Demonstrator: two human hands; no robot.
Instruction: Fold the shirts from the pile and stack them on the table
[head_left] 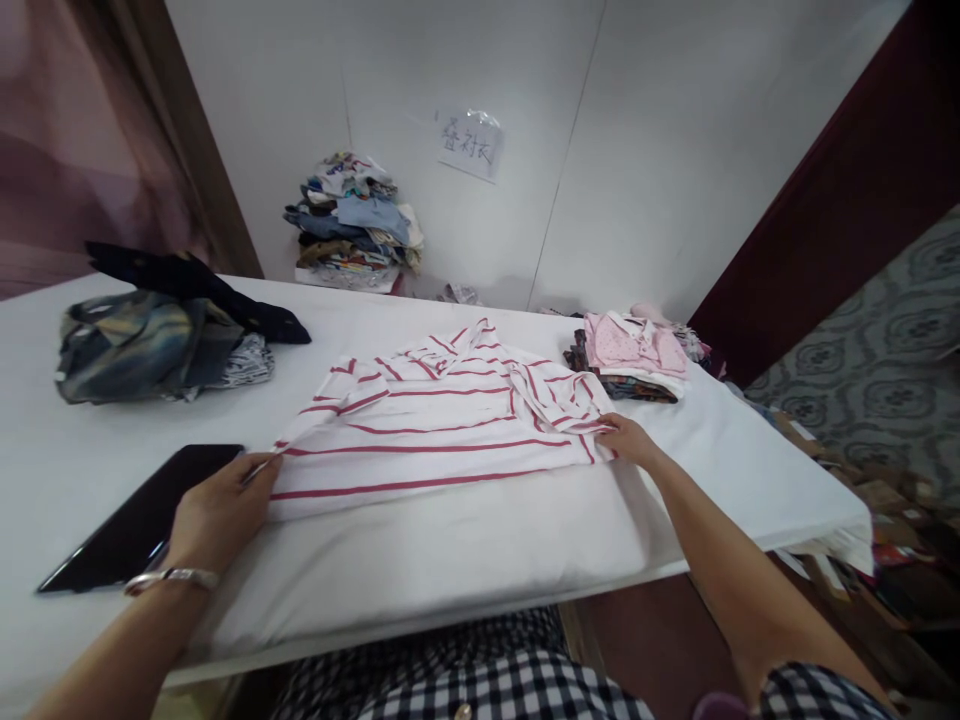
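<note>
A white shirt with red stripes (442,440) lies spread on the white-covered table, its collar end pointing away from me and its sleeves gathered in folds on top. My left hand (225,505), with a bracelet at the wrist, pinches the shirt's near left edge. At the near right edge, my right hand (626,440) has its fingers closed on the cloth beside the bunched sleeve. Both thumbs show on the fabric, while the fingertips underneath are hidden.
A black flat panel (142,520) lies by my left hand. Rumpled dark clothes (142,345) sit at the back left. Folded clothes topped by a pink shirt (634,345) stand at the back right. Behind the table rises a clothes pile (360,220); a handwritten sheet (470,145) hangs on the wall.
</note>
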